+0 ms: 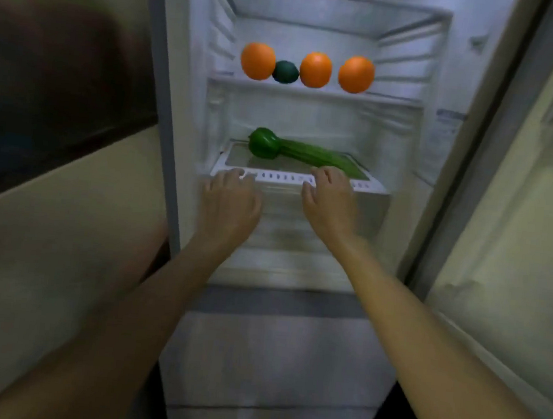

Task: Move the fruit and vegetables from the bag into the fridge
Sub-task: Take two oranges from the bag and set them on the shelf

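Both hands, left hand (231, 198) and right hand (329, 200), rest relaxed fingers, holding nothing, on white lower fridge shelf (299, 180); green bell pepper (262, 143) behind, round oranges (315, 69) above.

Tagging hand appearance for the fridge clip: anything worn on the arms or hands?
Nothing visible. Left hand and right hand are bare: no gloves, rings, watch or bands that the blurred frame shows. Both forearms are bare to the frame's bottom edge, so no sleeve is in view.
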`<state>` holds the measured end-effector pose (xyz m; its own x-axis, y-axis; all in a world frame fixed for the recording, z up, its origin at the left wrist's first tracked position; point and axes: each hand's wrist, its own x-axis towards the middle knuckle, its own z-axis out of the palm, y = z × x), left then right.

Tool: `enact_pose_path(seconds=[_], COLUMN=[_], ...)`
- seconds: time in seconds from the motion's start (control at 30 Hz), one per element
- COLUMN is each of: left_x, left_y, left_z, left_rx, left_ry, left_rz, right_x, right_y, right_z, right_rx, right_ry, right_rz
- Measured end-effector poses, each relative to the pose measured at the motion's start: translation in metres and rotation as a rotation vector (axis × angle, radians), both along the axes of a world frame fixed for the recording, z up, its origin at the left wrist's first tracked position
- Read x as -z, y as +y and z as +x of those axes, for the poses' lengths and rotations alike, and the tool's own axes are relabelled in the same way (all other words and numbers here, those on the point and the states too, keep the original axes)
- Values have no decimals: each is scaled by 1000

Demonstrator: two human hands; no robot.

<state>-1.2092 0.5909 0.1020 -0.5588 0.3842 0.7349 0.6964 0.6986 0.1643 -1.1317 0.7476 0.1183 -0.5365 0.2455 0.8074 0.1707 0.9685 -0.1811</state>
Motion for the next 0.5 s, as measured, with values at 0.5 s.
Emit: enact_pose_path(seconds=[0.5], left_x=[182], left_y=[-69], left_z=[175], left_rx=[361], left_ry=[-366], left_rz=[-296], right_x=[202], right_y=[-102], right_z=[233], right_rx=[328], right_ry=[-324], right_rz=[-269])
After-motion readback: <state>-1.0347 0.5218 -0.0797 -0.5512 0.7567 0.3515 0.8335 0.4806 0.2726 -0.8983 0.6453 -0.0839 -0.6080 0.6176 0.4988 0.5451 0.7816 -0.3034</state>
